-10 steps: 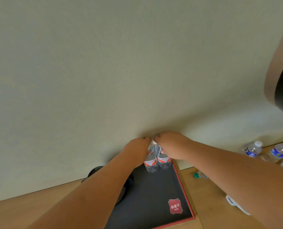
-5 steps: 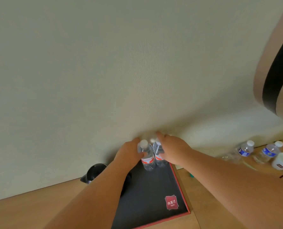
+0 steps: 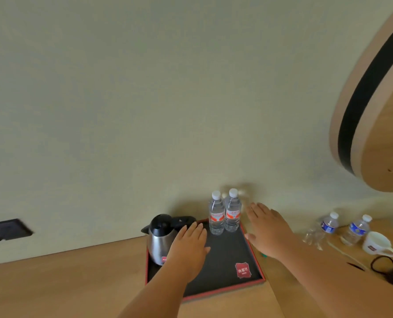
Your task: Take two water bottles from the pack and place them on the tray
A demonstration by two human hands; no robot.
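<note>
Two clear water bottles with white caps and red labels stand upright side by side at the far right corner of the black, red-rimmed tray [image 3: 227,255]: the left bottle [image 3: 216,214] and the right bottle [image 3: 232,212]. My left hand [image 3: 188,246] hovers flat over the tray, fingers spread, holding nothing, just short of the bottles. My right hand [image 3: 269,228] is open to the right of the bottles, over the tray's right rim, also holding nothing. The pack is not in view.
A steel kettle with a black lid [image 3: 160,239] stands on the tray's left side, beside my left hand. On the wooden desk [image 3: 64,283] to the right stand two blue-labelled bottles [image 3: 328,226] [image 3: 357,230], a white mug [image 3: 378,245] and black cables [image 3: 388,265]. A wall lies right behind.
Both hands have let go of the two bottles and drawn back toward me with fingers spread. The bottles stay standing on the tray. The view has shifted left, revealing the kettle.
</note>
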